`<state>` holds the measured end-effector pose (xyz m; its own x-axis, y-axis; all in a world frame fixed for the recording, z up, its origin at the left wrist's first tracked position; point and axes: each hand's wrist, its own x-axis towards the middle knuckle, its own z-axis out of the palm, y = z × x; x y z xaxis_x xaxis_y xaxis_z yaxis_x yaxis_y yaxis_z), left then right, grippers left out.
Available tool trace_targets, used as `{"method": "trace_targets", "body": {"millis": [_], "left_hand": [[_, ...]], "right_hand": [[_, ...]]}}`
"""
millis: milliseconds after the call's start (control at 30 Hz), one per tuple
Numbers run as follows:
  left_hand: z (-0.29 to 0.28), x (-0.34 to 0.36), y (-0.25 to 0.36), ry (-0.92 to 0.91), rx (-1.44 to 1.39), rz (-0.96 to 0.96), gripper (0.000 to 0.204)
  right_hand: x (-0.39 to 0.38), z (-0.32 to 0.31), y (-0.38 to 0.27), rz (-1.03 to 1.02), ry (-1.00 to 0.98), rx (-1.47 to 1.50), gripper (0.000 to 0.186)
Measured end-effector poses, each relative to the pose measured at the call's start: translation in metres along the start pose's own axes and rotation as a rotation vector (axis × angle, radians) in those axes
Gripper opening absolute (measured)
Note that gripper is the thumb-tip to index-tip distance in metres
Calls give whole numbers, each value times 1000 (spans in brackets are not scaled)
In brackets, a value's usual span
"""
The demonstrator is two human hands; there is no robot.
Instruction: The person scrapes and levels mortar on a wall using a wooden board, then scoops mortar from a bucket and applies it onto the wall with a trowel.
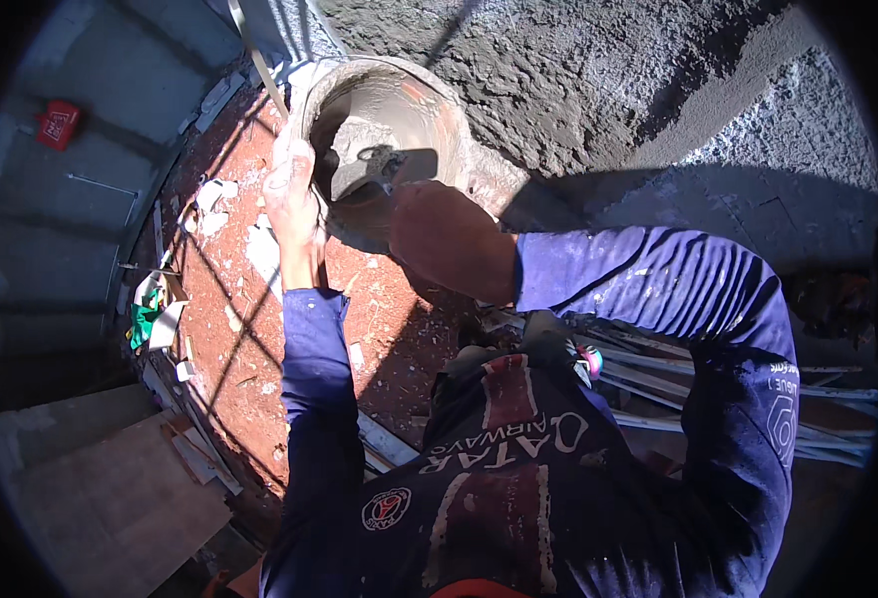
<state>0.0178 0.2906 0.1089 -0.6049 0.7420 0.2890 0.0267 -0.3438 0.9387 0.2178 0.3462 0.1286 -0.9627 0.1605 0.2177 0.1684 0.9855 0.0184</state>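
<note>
A round bucket [449,115], crusted with grey mortar, is at the top middle with its mouth turned toward me. Wet mortar [364,130] lies inside it. My left hand [294,189] is closed on the bucket's left rim. At the near side of the mouth, my right hand [449,237] is a closed fist around the handle of what looks like a trowel [364,191]. The blade reaches into the bucket, partly in shadow. Most of the handle is hidden by my fingers. Both my sleeves are splashed with mortar.
Rough wet mortar covers the surface [578,80] beyond the bucket. Reddish ground [249,349] with pale scraps lies below. Long thin strips [648,384] are piled at right. At left are a green-and-white packet [150,314], a red item [58,125] by the grey wall, and boards [110,488].
</note>
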Motion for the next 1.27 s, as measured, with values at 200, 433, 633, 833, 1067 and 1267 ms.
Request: {"method": "trace_targets", "body": {"millis": [200, 433, 633, 833, 1067, 1267], "left_hand": [[-9, 4, 30, -116, 0, 176, 34], [-17, 6, 31, -101, 124, 210, 28], [19, -8, 62, -228, 566, 209, 24], [35, -13, 17, -363, 231, 184, 26], [32, -53, -72, -63, 268, 3, 20], [-9, -108, -158, 404, 249, -287, 42]], "right_hand": [[5, -71, 45, 121, -44, 6, 20], [-11, -56, 9, 157, -336, 86, 19], [21, -84, 104, 211, -747, -88, 25], [-46, 64, 56, 507, -400, 682, 47], [-71, 124, 19, 289, -14, 995, 28], [-106, 124, 41, 467, -425, 1197, 57]]}}
